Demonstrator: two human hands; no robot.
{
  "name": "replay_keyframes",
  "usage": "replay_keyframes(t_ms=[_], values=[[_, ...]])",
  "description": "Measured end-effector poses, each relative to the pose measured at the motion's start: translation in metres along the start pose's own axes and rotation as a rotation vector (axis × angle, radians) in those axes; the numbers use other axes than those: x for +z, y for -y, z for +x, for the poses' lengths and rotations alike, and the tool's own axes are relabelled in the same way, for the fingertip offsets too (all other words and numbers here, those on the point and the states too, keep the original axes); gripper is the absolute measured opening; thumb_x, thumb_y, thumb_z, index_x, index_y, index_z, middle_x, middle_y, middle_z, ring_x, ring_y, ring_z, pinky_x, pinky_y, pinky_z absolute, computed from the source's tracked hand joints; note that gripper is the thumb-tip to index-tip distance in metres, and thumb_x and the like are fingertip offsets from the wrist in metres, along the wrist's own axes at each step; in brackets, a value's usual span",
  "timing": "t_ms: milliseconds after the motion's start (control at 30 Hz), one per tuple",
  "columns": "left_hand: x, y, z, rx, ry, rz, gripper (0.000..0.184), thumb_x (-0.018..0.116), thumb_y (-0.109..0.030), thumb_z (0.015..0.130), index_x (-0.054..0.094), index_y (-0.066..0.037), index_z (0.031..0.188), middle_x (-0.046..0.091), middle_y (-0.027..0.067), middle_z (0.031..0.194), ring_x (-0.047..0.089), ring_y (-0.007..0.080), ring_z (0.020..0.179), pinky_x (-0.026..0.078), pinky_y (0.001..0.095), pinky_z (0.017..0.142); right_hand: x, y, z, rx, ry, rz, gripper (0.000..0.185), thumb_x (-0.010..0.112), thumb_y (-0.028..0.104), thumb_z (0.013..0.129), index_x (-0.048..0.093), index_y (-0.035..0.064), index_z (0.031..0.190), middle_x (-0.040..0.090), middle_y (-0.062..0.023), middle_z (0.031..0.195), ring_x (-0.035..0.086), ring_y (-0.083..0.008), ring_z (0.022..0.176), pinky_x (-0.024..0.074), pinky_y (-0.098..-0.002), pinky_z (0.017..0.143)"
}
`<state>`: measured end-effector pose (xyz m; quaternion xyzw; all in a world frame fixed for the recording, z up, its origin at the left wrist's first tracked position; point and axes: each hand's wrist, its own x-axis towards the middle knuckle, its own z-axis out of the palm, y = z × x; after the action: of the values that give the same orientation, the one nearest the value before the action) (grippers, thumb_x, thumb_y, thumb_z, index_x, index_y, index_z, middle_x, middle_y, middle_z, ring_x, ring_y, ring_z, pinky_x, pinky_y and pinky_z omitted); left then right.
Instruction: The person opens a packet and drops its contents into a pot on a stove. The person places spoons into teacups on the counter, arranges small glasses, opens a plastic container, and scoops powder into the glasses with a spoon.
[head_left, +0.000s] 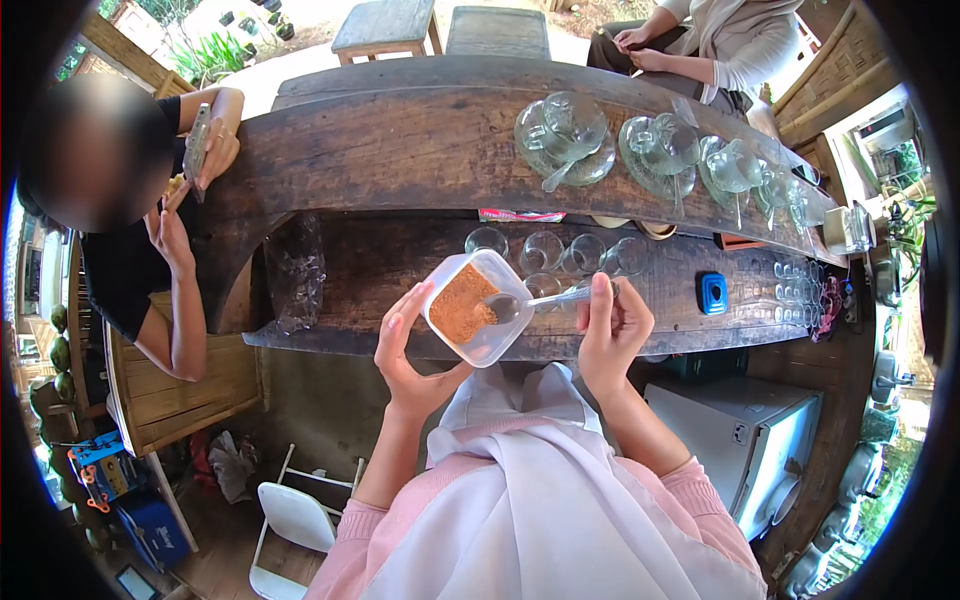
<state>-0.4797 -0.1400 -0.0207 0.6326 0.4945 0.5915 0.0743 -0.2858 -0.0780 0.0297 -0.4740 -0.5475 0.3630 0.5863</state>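
My left hand (pixel 408 362) grips a white plastic tub (pixel 494 346) by its side and base, tilted so its inside faces me. Orange-brown powder (pixel 462 298) lies in the tub. Between the fingers and thumb of my right hand (pixel 614 335) is the handle of a metal spoon (pixel 553 298). The spoon's bowl rests in the powder, with some of it heaped at the tip. Just behind the tub, drinking glasses (pixel 543 252) stand on the lower wooden shelf.
Glass cups on saucers (pixel 566 135) with spoons line the upper wooden counter (pixel 380 150). A blue square object (pixel 712 293) and small glasses (pixel 795 295) sit at right. At left, a person (pixel 130 250) holds a phone (pixel 197 150); another person (pixel 740 50) sits across. A white chair (pixel 295 515) stands lower left.
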Motion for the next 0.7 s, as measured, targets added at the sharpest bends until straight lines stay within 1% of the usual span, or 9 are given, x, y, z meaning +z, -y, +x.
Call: replay_keyframes(t_ms=[67,167,233,267,333,500,600,667,700], values=[[-0.001,0.002,0.000,-0.001,0.008,-0.008,0.110,0.090,-0.015,0.062,0.020,-0.014,0.147,0.053,0.0241,0.133,0.053,0.0386,0.121,0.045,0.0509,0.100,0.001,0.004,0.004,0.157,-0.044,0.141,0.038,0.057,0.012,0.098,0.042,0.0083,0.063,0.046,0.0033,0.056,0.039,-0.0011,0.046,0.0249,-0.0202,0.041],[-0.007,0.007,-0.006,-0.053,0.011,-0.043,0.108,0.090,-0.014,0.062,0.021,-0.009,0.145,0.052,0.0238,0.134,0.053,0.0370,0.122,0.040,0.0497,0.104,-0.004,0.000,0.010,0.211,-0.051,0.162,0.039,0.057,0.019,0.099,0.043,0.0087,0.064,0.048,0.0023,0.056,0.040,-0.0022,0.047,0.0271,-0.0206,0.042],[-0.016,0.011,-0.011,-0.115,0.022,0.129,0.106,0.089,-0.014,0.063,0.020,-0.003,0.143,0.050,0.0232,0.135,0.053,0.0348,0.123,0.035,0.0473,0.109,-0.008,-0.005,0.013,0.232,-0.073,0.154,0.040,0.056,0.020,0.100,0.044,0.0086,0.064,0.048,0.0022,0.056,0.040,-0.0025,0.047,0.0282,-0.0205,0.043],[-0.019,0.014,-0.015,-0.115,0.023,0.127,0.106,0.089,-0.014,0.063,0.020,-0.003,0.143,0.050,0.0232,0.135,0.053,0.0348,0.123,0.035,0.0473,0.109,-0.010,-0.008,0.015,0.253,-0.093,0.148,0.040,0.055,0.022,0.100,0.045,0.0086,0.064,0.048,0.0021,0.056,0.041,-0.0028,0.048,0.0294,-0.0205,0.044],[-0.023,0.023,-0.023,-0.191,-0.055,0.117,0.107,0.088,-0.014,0.062,0.018,0.001,0.141,0.049,0.0229,0.136,0.052,0.0333,0.125,0.030,0.0451,0.112,-0.014,-0.020,0.017,0.237,-0.088,0.120,0.041,0.054,0.024,0.101,0.046,0.0079,0.064,0.049,0.0019,0.056,0.041,-0.0027,0.048,0.0306,-0.0204,0.045],[-0.035,0.029,-0.030,-0.257,-0.080,0.187,0.109,0.087,-0.009,0.061,0.017,-0.004,0.144,0.047,0.0248,0.136,0.050,0.0330,0.125,0.037,0.0441,0.107,-0.009,-0.061,0.013,0.321,-0.101,0.051,0.040,0.054,0.022,0.101,0.046,0.0078,0.064,0.048,0.0025,0.055,0.041,-0.0027,0.047,0.0303,-0.0206,0.044],[-0.039,0.030,-0.031,-0.277,-0.093,0.205,0.109,0.087,-0.009,0.060,0.017,-0.004,0.144,0.047,0.0249,0.137,0.051,0.0328,0.124,0.037,0.0441,0.107,0.002,-0.073,0.006,0.286,-0.060,0.008,0.040,0.055,0.020,0.100,0.044,0.0084,0.063,0.046,0.0041,0.054,0.040,-0.0028,0.047,0.0298,-0.0219,0.043],[-0.041,0.031,-0.033,-0.276,-0.103,0.212,0.109,0.087,-0.009,0.060,0.017,-0.004,0.144,0.047,0.0250,0.137,0.051,0.0327,0.124,0.037,0.0441,0.107,0.004,-0.085,-0.002,0.236,-0.033,-0.049,0.039,0.059,0.015,0.097,0.043,0.0073,0.063,0.044,0.0016,0.052,0.039,-0.0032,0.047,0.0292,-0.0236,0.043],[-0.042,0.032,-0.033,-0.273,-0.111,0.216,0.109,0.087,-0.009,0.060,0.017,-0.004,0.144,0.047,0.0251,0.137,0.051,0.0327,0.124,0.037,0.0442,0.107,0.008,-0.085,-0.004,0.070,0.026,-0.196,0.038,0.062,0.013,0.095,0.042,0.0066,0.063,0.043,-0.0011,0.051,0.038,-0.0055,0.045,0.0285,-0.0242,0.043]])
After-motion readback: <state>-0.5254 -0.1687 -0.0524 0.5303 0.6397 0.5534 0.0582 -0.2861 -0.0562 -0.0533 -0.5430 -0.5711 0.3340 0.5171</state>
